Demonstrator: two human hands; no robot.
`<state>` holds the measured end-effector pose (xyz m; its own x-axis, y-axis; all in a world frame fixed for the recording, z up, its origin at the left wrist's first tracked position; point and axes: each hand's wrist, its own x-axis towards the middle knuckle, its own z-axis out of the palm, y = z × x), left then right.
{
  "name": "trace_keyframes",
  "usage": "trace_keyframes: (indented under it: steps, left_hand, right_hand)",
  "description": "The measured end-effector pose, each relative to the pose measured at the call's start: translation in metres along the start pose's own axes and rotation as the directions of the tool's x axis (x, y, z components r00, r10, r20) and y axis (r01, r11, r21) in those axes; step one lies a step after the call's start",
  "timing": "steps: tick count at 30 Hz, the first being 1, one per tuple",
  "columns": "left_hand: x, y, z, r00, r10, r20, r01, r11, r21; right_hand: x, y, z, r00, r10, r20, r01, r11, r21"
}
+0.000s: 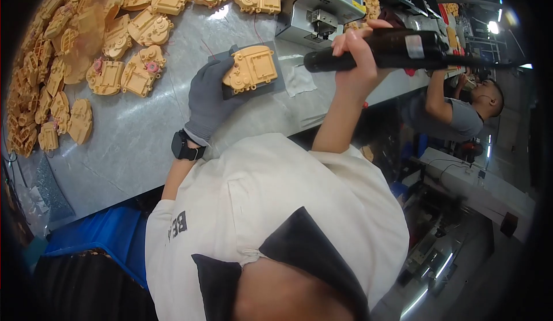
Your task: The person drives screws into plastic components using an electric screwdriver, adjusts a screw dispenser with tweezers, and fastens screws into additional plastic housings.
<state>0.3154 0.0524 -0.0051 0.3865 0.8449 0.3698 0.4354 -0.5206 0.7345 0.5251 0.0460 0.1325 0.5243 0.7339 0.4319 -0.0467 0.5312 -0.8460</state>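
Note:
My left hand [213,99], in a grey glove with a black watch at the wrist, is closed along the left side of a yellow plastic gear housing [253,67]. The housing rests on a dark grey block [276,85] on the table, and a thin red wire rises behind it. My bare right hand [360,53] is raised to the right, its fingers wrapped round a black electric screwdriver [397,47]. The tool lies nearly level, with its cord end to the right. Its tip cannot be made out.
Many similar yellow housings [150,27] cover the left and back of the grey table [132,148]. A grey metal machine [319,10] stands behind the block. A white cloth [300,80] lies beside the block. Blue bins [109,231] sit below the table's edge; another person [455,108] is at right.

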Motion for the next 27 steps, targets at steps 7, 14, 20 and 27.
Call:
trace_keyframes:
  steps: [7,14,20,27]
  left_hand:
    - [0.003,-0.007,0.001,0.998,0.061,-0.026,-0.062,0.997,-0.053]
    - [0.0,-0.008,0.0,0.995,0.091,-0.047,-0.094,0.992,-0.086]
    - [-0.001,-0.014,0.001,0.998,0.063,-0.017,-0.065,0.991,-0.116]
    - [0.002,-0.012,0.0,0.999,0.036,0.003,-0.035,0.986,-0.162]
  right_hand:
    - [-0.04,-0.005,0.033,0.994,0.001,0.106,0.001,1.0,-0.016]
    - [-0.046,0.008,0.038,0.997,0.008,0.082,0.001,0.995,-0.104]
    - [-0.049,0.02,0.041,0.999,0.02,0.049,-0.013,0.992,-0.129]
    - [-0.051,0.026,0.037,0.999,0.02,0.042,-0.012,0.983,-0.185]
